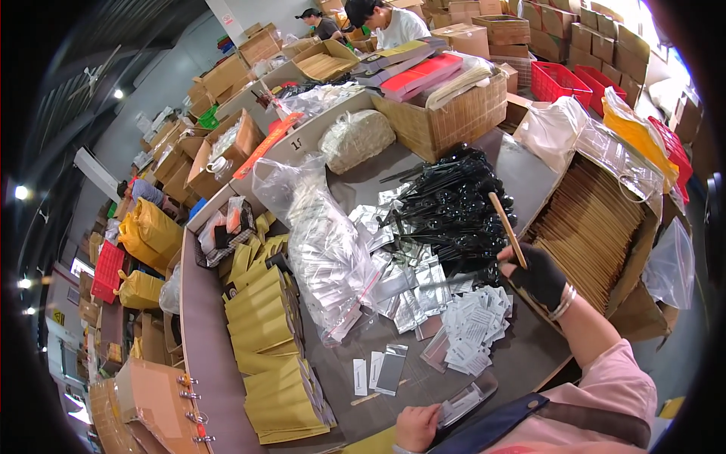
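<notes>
My right hand (538,278), in a black fingerless glove, pinches a flat wooden stick (507,229) near its lower end, the stick pointing up and away. It is between a pile of black long-handled plastic pieces with rounded ends (454,212) and a carton of tightly stacked brown strips (586,227). My left hand (417,428) is at the near edge with fingers curled at the left end of a clear plastic pouch (465,402) that has a white card inside. Beyond it lie two white cards (360,377), a grey-fronted packet (391,369) and another thin wooden stick (378,393).
Gold envelopes (265,318) line the left side. A clear bag of white packets (325,250), silver sachets (423,291) and loose white packets (476,329) cover the middle. A cardboard box (454,113) stands behind. Two people (393,24) work at the far side.
</notes>
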### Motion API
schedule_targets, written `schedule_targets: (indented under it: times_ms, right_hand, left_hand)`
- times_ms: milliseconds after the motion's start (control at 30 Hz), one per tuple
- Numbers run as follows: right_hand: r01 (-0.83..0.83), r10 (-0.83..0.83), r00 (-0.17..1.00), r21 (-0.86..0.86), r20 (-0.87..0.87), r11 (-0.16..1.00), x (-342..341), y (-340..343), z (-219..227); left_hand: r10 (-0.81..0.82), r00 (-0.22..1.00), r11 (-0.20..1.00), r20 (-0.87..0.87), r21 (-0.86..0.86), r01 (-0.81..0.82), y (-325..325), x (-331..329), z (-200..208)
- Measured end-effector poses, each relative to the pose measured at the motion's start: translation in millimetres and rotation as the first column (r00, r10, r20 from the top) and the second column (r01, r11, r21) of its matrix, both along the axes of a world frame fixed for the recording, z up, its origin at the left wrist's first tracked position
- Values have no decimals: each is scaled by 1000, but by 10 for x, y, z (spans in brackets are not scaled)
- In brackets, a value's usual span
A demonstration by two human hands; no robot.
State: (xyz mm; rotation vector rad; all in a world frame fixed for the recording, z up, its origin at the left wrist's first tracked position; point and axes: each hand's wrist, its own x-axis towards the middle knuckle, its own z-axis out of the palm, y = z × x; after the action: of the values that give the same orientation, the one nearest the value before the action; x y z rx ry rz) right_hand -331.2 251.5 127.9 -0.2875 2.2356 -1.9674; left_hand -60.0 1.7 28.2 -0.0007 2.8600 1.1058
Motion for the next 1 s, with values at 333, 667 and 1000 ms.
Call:
schedule_targets:
  times_ms: [333,667,1000]
  right_hand:
    - [-167,198,892,-111,406,980,674,191,-267]
    - [-281,283,854,-70,438,957,961,197,-507]
    - [-326,319,834,-63,450,943,1198,139,-574]
  left_hand:
    - [-170,960,983,-223,-110,149,113,96,35]
    - [-193,932,952,-307,-289,102,147,226,-104]
    - [-157,969,908,-191,-414,66,158,386,-19]
